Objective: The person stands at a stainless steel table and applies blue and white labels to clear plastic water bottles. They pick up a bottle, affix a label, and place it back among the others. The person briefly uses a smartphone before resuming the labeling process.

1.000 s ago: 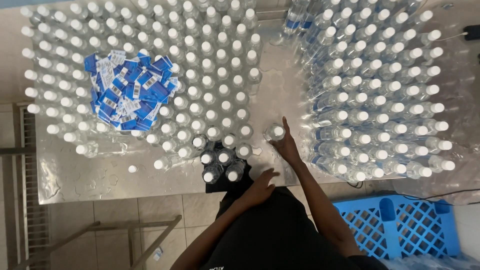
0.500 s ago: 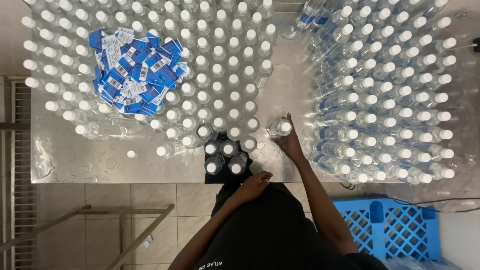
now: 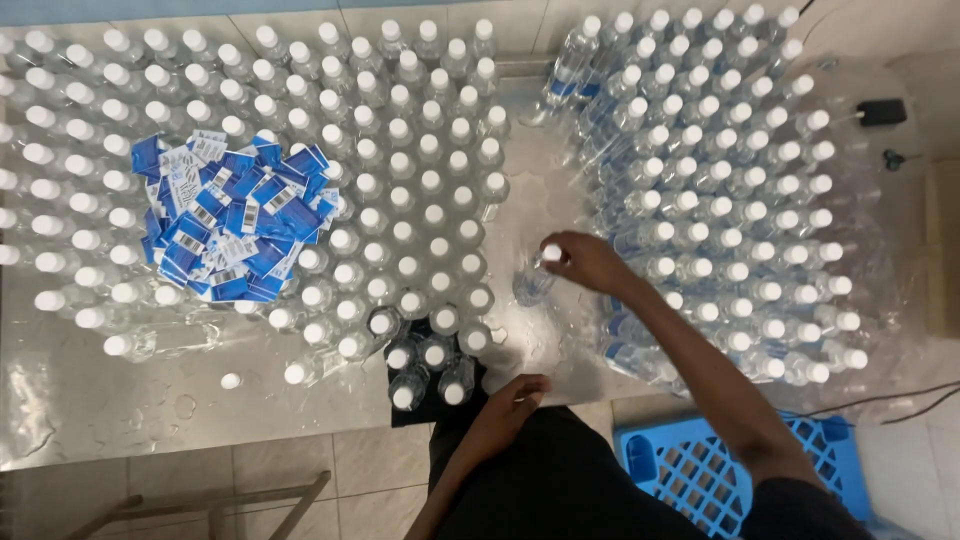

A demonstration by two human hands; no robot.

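Note:
My right hand (image 3: 590, 262) grips the white cap of a clear plastic water bottle (image 3: 533, 277) standing on the wet steel table (image 3: 140, 385), in the gap between two large groups of bottles. My left hand (image 3: 512, 398) rests at the table's near edge with fingers curled and nothing in it, beside a small cluster of bottles (image 3: 430, 368) on a dark patch. Many unlabelled white-capped bottles (image 3: 400, 180) fill the left and middle. Labelled bottles (image 3: 720, 200) fill the right. A heap of blue and white labels (image 3: 225, 220) lies on top of the left bottles.
A loose white cap (image 3: 231, 380) lies on the wet table at the front left. A blue plastic crate (image 3: 700, 470) stands on the floor at my right. A black adapter with cable (image 3: 880, 112) sits at the far right. A metal frame (image 3: 210, 505) stands below the table.
My right hand has moved from beside the single bottle onto its cap and now holds it. My left hand stays at the table edge. The view shifted.

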